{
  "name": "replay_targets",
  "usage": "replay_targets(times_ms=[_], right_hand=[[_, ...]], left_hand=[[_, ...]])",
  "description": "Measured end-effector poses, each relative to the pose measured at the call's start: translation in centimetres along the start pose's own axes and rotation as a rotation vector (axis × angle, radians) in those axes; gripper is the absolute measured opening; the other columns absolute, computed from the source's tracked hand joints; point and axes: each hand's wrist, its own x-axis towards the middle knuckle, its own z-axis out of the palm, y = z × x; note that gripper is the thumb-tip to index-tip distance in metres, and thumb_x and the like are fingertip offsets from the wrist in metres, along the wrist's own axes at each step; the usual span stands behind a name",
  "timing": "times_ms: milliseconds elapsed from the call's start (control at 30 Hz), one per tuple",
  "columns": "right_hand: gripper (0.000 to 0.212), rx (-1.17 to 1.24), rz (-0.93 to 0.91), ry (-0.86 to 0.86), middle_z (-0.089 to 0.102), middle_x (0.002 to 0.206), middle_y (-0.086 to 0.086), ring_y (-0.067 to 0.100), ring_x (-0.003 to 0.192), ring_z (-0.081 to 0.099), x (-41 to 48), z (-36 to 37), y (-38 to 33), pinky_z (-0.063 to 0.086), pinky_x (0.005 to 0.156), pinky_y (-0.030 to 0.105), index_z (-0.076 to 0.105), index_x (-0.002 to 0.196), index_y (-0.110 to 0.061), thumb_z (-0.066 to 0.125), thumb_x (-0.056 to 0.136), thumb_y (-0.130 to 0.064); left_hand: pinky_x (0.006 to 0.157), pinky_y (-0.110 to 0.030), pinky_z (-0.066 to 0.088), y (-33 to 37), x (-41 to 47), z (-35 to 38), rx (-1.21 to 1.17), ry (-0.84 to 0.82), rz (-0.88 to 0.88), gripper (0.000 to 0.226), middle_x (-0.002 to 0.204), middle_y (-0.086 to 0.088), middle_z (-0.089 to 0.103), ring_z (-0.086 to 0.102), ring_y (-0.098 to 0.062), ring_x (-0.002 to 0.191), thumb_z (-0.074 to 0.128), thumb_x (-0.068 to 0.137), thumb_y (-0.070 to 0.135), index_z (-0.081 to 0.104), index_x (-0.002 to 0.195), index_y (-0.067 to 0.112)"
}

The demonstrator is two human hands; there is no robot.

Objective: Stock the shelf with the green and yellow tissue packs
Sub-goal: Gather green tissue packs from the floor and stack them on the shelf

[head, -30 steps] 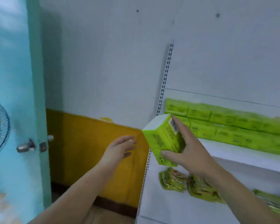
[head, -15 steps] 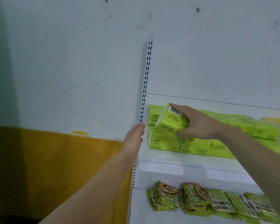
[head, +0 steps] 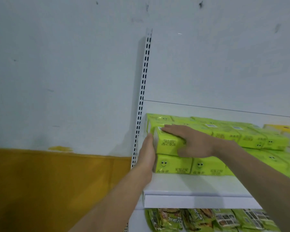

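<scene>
Green pack (head: 170, 144), carried in mid-air a second ago, has now been set on the shelf (head: 197, 185) stack's left end, still clasped by the right hand (head: 193, 142) while the flat, open left hand (head: 146, 154) squares its end, so this placement is judged nearly done.

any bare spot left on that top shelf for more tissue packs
Bare: the white shelf board's front strip, before the green tissue packs; air above the stacks. Crowded: the left end, where the right hand and left hand hold a green pack.
</scene>
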Motion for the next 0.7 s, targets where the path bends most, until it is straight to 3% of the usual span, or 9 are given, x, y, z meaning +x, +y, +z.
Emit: replay_targets(times_ms=[33,100,167,333,467,533,633,700], right_hand=[[0.089,-0.003,-0.012,0.021,0.012,0.158,-0.012,0.002,0.144,0.009,-0.3,0.4,0.2,0.006,0.112,0.015,0.017,0.150,-0.037,0.065,0.078,-0.016],[0.091,-0.035,-0.052,0.064,0.009,0.159,-0.013,0.000,0.144,0.004,-0.7,1.2,0.3,0.003,0.114,0.017,0.013,0.149,-0.039,0.059,0.072,-0.026],[0.091,-0.055,-0.079,0.094,0.008,0.158,-0.015,-0.002,0.144,0.003,-0.9,1.6,0.4,0.001,0.115,0.018,0.010,0.148,-0.042,0.052,0.068,-0.030],[0.090,-0.096,-0.096,0.100,0.007,0.158,-0.016,-0.003,0.143,0.002,-0.7,1.9,0.4,0.002,0.117,0.020,0.005,0.147,-0.043,0.050,0.069,-0.032],[0.091,-0.110,-0.073,0.075,0.006,0.159,-0.013,0.001,0.145,0.003,-0.6,1.5,0.3,0.005,0.120,0.030,0.004,0.149,-0.041,0.049,0.070,-0.035],[0.092,-0.137,-0.062,0.053,0.005,0.160,-0.011,0.003,0.146,0.003,-0.3,1.3,0.1,0.006,0.120,0.033,0.003,0.150,-0.039,0.048,0.069,-0.037],[0.094,-0.183,-0.052,0.032,0.002,0.161,-0.008,0.008,0.147,0.004,-0.1,1.2,0.0,0.007,0.120,0.033,0.003,0.151,-0.036,0.048,0.070,-0.039],[0.094,-0.192,-0.063,0.040,0.001,0.161,-0.006,0.010,0.147,0.004,-0.5,0.8,-0.2,0.006,0.120,0.031,0.003,0.152,-0.034,0.054,0.073,-0.037]], left_hand=[[0.053,-0.022,0.053,-0.2,0.4,0.1,-0.015,-0.006,-0.010,0.046,0.088,0.004,0.072,0.069,-0.009,0.075,0.030,0.098,0.056,0.061,0.112,0.025],[0.078,-0.034,0.058,-0.4,0.8,0.5,-0.015,0.002,-0.004,0.057,0.115,-0.002,0.068,0.067,-0.017,0.098,0.029,0.093,0.065,0.054,0.129,0.028],[0.097,-0.046,0.049,-0.6,0.8,0.9,0.022,0.013,0.024,0.068,0.130,-0.001,0.060,0.060,-0.020,0.114,0.030,0.084,0.076,0.048,0.136,0.035],[0.106,-0.047,0.041,-0.9,0.7,1.0,0.073,0.003,0.053,0.072,0.137,0.004,0.054,0.052,-0.019,0.124,0.026,0.083,0.078,0.044,0.139,0.036],[0.094,-0.042,0.051,-0.2,0.4,0.8,0.076,-0.024,0.016,0.065,0.115,-0.002,0.069,0.064,-0.020,0.107,0.025,0.089,0.072,0.058,0.126,0.030],[0.074,-0.031,0.057,0.1,0.2,0.9,0.097,-0.014,0.013,0.061,0.102,-0.001,0.072,0.068,-0.016,0.093,0.024,0.093,0.066,0.060,0.123,0.026],[0.043,-0.018,0.048,0.7,-0.9,0.9,0.129,0.007,0.041,0.058,0.074,0.004,0.073,0.069,-0.007,0.062,0.025,0.096,0.059,0.063,0.117,0.021],[0.045,-0.015,0.048,1.0,-1.5,0.8,0.136,0.014,0.049,0.060,0.084,0.006,0.070,0.067,-0.005,0.067,0.024,0.098,0.057,0.059,0.124,0.018]])
